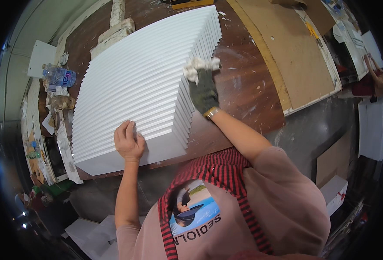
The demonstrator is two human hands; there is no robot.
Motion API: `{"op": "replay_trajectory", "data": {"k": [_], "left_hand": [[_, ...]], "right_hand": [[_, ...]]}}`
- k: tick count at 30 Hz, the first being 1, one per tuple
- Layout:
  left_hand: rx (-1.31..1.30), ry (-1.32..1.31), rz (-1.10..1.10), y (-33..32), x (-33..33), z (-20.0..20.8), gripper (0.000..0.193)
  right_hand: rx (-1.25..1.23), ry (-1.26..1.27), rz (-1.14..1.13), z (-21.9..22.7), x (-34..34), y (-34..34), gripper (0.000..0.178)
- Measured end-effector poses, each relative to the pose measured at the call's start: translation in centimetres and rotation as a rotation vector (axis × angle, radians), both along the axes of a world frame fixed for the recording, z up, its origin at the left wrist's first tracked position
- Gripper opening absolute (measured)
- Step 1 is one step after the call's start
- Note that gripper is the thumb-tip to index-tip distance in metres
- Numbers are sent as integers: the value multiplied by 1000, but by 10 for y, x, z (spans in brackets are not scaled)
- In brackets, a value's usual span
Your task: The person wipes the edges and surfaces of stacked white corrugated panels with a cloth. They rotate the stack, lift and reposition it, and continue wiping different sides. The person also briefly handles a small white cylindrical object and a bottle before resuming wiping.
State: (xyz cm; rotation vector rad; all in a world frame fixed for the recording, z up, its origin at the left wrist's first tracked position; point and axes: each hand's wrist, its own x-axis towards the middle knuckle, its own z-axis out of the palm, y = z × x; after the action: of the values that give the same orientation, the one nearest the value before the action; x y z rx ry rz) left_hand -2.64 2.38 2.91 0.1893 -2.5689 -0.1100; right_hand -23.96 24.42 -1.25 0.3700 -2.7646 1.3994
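A large stack of thin white panels (130,82) lies on the brown tabletop, their edges stepped like a row of slats. My bare left hand (129,142) rests on the near part of the stack, its fingers bent and a little apart, fingertips against the slats. At the stack's right side my right hand (205,92), in a dark green glove, grips a crumpled white cloth (193,69). The cloth touches the stepped panel ends. Part of it is hidden by the glove.
The brown tabletop (252,82) shows white smears. Left of the stack are a clear plastic bottle (63,77) and a dirty jar (62,102). A brown board (295,52) lies to the right, with a yellow cutter (311,30). Another person's arm (375,76) shows far right.
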Motion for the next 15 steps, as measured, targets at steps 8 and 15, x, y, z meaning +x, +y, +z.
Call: {"op": "replay_trajectory", "data": {"k": [8,15], "left_hand": [[-6,7,-44,-2,2,1,36],[12,31,-46,-6,4,-8,36]], "right_hand": [[-57,529,-74,5,-11,10,38],[173,770,178,-32,89,35,31]]}}
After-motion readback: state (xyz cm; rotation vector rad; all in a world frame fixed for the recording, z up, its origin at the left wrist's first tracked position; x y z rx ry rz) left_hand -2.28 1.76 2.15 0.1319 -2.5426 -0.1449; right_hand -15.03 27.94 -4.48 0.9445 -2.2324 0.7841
